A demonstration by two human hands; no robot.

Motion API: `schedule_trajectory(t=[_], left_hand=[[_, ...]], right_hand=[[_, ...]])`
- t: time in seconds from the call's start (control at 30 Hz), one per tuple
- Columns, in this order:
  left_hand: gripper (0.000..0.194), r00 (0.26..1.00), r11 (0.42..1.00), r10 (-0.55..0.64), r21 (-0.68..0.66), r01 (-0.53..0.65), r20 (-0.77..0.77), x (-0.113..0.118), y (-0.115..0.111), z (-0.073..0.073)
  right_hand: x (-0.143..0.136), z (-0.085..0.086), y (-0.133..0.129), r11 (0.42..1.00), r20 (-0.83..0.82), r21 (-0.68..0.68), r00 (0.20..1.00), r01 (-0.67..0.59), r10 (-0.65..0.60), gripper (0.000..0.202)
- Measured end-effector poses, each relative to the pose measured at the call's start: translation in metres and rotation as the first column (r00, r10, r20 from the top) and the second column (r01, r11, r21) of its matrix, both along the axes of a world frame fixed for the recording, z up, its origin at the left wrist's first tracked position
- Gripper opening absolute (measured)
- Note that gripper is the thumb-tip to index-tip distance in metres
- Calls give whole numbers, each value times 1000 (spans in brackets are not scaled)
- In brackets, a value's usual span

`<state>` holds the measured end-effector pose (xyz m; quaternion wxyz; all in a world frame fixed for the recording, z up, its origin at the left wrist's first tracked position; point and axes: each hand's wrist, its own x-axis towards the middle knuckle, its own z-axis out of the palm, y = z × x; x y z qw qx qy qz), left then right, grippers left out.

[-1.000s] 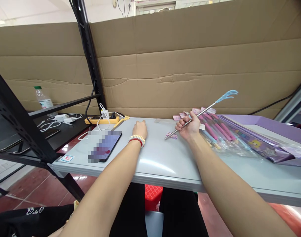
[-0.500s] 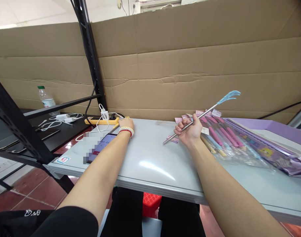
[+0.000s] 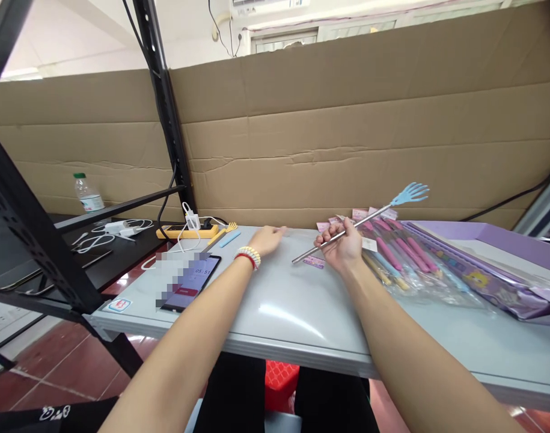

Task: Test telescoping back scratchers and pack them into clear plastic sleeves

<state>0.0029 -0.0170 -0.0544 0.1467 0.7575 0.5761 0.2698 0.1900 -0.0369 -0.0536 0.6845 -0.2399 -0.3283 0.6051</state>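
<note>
My right hand [image 3: 344, 243] is closed around the metal rod of a back scratcher [image 3: 369, 222], whose light blue, hand-shaped head points up and to the right. Above the back part of the grey table [image 3: 279, 300], my left hand [image 3: 266, 240] reaches rightward with a finger stretched out and nothing visible in it. Left of it lie a yellow-headed scratcher [image 3: 223, 233] and a short light blue piece [image 3: 230, 239]. A small pink-purple label [image 3: 314, 262] rests below the rod. Bagged scratchers with pink handles [image 3: 407, 249] lie right of my right hand.
A phone [image 3: 191, 282] lies at the left, in front of a yellow power strip [image 3: 189, 231] with white cables. A purple box [image 3: 464, 228] stands at the right. Behind the table is a cardboard wall [image 3: 324, 138]; a black metal post [image 3: 169, 114] rises at the back left.
My left hand has moved right, away from the yellow-headed scratcher, uncovering it and the blue piece. The held scratcher has turned slightly, its head lower. The view has tilted up.
</note>
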Motion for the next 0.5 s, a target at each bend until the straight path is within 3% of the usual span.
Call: schedule_trajectory(t=[0.07,0.13,0.2,0.3,0.4,0.5], left_hand=[[57,974,977,-213,17,213,73,22,-14,-3],[52,959,961,-275,37,273,66,39,-27,-9],[43,977,976,-213,52,213,0,48,-37,-15],[38,991,993,-82,77,91,-104,42,-43,-19],[45,984,997,4,81,11,-176,20,-40,-16],[61,970,996,91,8,-91,-227,0,-33,-15]], right_hand=[[-2,-3,1,999,-7,32,1000,11,-11,49],[-6,-5,2,999,7,54,1000,7,-8,47],[-8,-6,1,999,51,39,999,-8,6,43],[-5,-3,0,1000,54,-31,999,-5,6,41],[13,3,0,993,-131,-53,986,101,-107,45],[38,8,3,956,-329,-82,898,282,-293,47]])
